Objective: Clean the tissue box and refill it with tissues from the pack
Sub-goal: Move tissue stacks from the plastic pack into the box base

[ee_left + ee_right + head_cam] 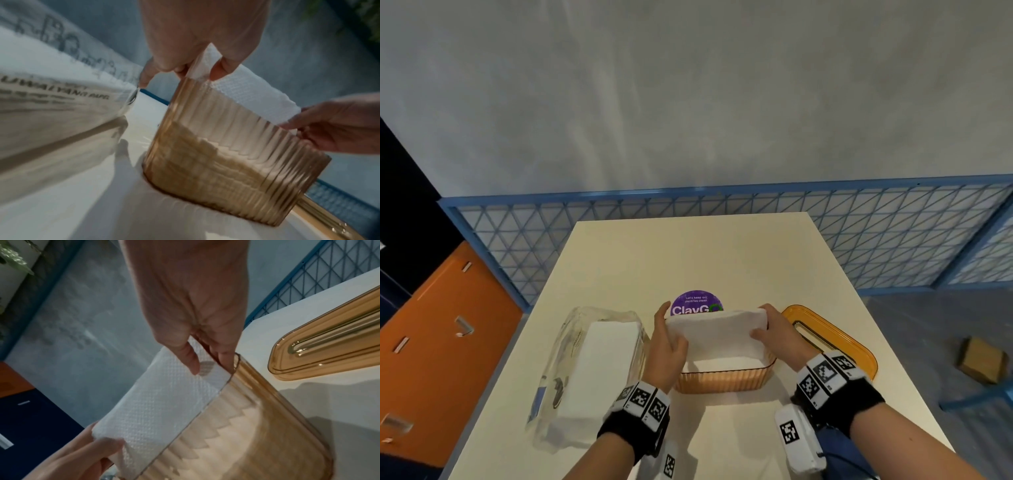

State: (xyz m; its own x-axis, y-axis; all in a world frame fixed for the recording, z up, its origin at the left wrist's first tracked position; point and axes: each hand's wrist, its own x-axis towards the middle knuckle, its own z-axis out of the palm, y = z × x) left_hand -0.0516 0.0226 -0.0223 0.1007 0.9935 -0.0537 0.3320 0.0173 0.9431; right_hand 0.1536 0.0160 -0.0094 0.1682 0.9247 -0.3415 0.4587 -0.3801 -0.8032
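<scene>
A ribbed amber tissue box (724, 378) (226, 170) (257, 426) stands open-topped on the white table (722, 260). A white stack of tissues (717, 334) (246, 95) (164, 402) sits tilted in its mouth, partly inside. My left hand (666, 337) (197, 68) grips the stack's left end, thumb on top. My right hand (774, 334) (205, 356) pinches the right end. The clear plastic tissue pack (592, 373) (51, 100), with white tissues left inside, lies to the left of the box. The amber lid (835, 339) (333, 344) lies to the right.
A purple round sticker (697, 303) is on the table behind the box. A blue wire-mesh fence (859, 233) runs past the table's far edge. Orange drawers (441, 339) stand at the left. A cardboard box (981, 359) lies on the floor at the right.
</scene>
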